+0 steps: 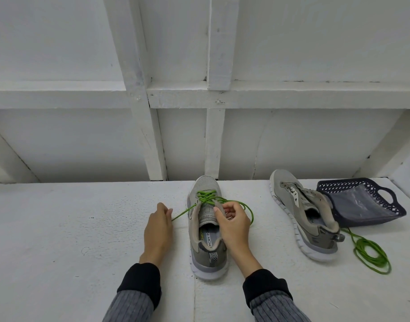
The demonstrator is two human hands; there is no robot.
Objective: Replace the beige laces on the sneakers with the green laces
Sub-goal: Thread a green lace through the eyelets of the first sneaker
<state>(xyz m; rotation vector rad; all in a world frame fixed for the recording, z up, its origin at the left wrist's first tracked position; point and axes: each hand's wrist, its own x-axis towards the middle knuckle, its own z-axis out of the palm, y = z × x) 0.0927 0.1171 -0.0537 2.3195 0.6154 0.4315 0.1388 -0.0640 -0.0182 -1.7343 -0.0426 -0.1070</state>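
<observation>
Sneaker insole reads "MEMORY FO", partly hidden.

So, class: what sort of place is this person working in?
Probably a plain workshop or utility space, not a home: a rough white-painted work surface, a bare white wall with exposed painted framing, and a plastic basket for supplies.

Soft, even, cool-toned light fills the scene, its source out of frame. Shadows are faint: a thin dark band under the sneaker and along the wall's base behind it. No glare shows; the clear plastic in the basket, right of the sneaker, gives only a dull sheen. Focus is sharp mid-frame. Wide-angle distortion bends the wall's beams toward the edges.
</observation>
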